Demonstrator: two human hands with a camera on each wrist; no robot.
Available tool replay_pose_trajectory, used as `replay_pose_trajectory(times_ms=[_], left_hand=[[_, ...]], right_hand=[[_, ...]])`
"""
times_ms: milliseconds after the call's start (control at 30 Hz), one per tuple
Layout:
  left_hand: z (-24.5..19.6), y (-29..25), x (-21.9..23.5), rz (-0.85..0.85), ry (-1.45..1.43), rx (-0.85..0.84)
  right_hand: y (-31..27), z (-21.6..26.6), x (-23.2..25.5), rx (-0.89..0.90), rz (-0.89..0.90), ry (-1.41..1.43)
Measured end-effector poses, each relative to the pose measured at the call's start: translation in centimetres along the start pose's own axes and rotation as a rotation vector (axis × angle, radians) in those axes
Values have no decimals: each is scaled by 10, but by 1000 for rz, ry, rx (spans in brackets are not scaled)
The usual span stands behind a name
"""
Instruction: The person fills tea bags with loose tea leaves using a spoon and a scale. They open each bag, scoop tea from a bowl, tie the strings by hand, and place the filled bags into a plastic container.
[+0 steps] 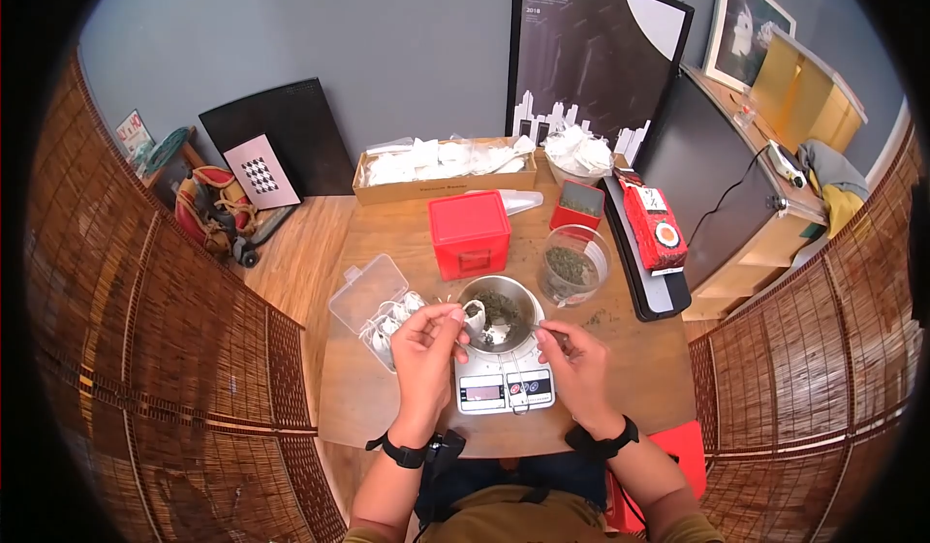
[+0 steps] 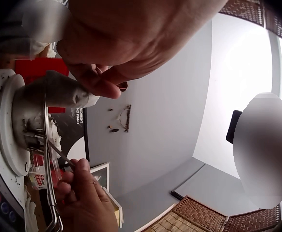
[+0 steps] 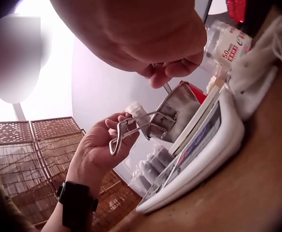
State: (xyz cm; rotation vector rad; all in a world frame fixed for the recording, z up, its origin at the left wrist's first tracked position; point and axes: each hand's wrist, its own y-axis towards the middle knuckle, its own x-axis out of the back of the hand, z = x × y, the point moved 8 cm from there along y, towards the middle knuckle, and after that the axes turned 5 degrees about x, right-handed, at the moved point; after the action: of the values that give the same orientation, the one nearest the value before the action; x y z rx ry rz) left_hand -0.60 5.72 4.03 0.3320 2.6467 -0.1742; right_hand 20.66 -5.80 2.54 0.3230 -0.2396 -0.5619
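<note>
My left hand (image 1: 423, 349) pinches the rim of a small white cloth pouch (image 1: 474, 314) with dark leaf bits in its mouth, over the left edge of a metal pot (image 1: 524, 303). Dried leaves (image 1: 501, 308) lie in the pot, which sits on a white digital scale (image 1: 469, 404). Between thumb and fingers, my right hand (image 1: 578, 369) holds a thin metal handle (image 2: 59, 152) that slants into the pot; its lower end is hidden. The pot's wire handle (image 3: 116, 143) points toward me.
Left of the scale, a clear box (image 1: 365, 284) holds several white pouches. Behind stand a red tin (image 1: 470, 236), a clear tub (image 1: 593, 280) of leaves and a smaller open red tin (image 1: 572, 224). A cardboard tray (image 1: 417, 191) of white pouches lines the table's back.
</note>
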Motion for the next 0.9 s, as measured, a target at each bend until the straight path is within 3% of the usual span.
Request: replay_pose_trajectory(times_ms=[133,333,533,633,900], left_hand=[[-1,0,0,-6,1,2],[-5,-2,-1,5,1,11],[-6,-7,-15,54,-27,85],[19,6,-13,111,44,154],[25,8,-14,85,63,161]], right_hand=[[-4,-25,-9,-257,-15,273],[-8,-41,-7,-369,-101,457],[-6,-35,9,-434,-185,556],[-2,-33,19,-422,-216,596],[20,-6,35,-358,-162,645]])
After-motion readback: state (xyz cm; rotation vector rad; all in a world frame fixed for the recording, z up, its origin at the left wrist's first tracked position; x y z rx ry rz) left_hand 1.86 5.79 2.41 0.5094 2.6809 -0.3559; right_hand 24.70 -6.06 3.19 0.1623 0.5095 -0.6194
